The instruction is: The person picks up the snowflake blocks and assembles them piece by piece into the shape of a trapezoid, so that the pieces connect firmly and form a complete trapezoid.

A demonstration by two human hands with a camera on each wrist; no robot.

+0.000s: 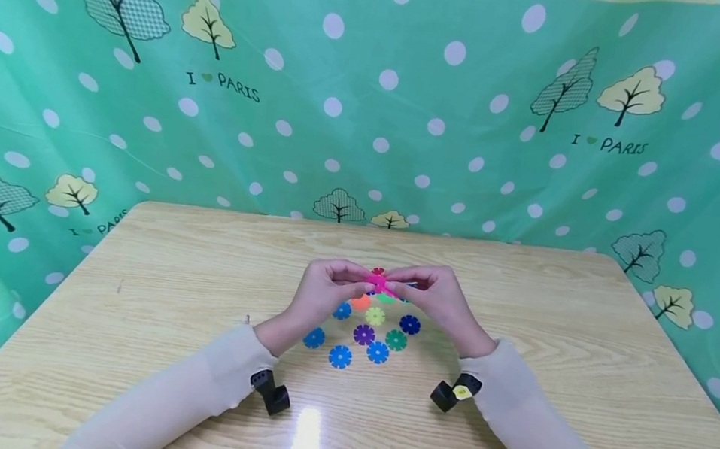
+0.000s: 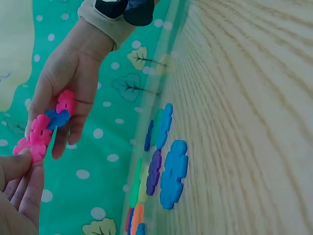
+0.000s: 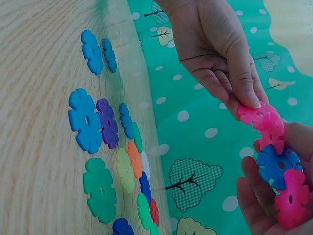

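Note:
A short chain of notched plastic snowflake discs joins pink pieces [image 3: 292, 200] and a blue one [image 3: 279, 165], raised above the table. My left hand [image 1: 317, 293] pinches the pink disc [image 3: 254, 113] at one end between thumb and fingers. At the other side my right hand [image 1: 440, 303] holds the linked part, its fingers around the blue and pink discs, as the right wrist view shows. From the head, only a pink disc [image 1: 377, 283] shows clearly between the fingertips; the hands hide much of the chain.
Below the hands, loose discs lie on the wooden table [image 1: 179, 352]: several blue ones [image 1: 339, 356], a purple one [image 1: 364, 334], a green one [image 1: 395, 340], a yellow one [image 1: 375, 316] and an orange one [image 1: 360, 302]. A green polka-dot curtain [image 1: 373, 127] hangs behind.

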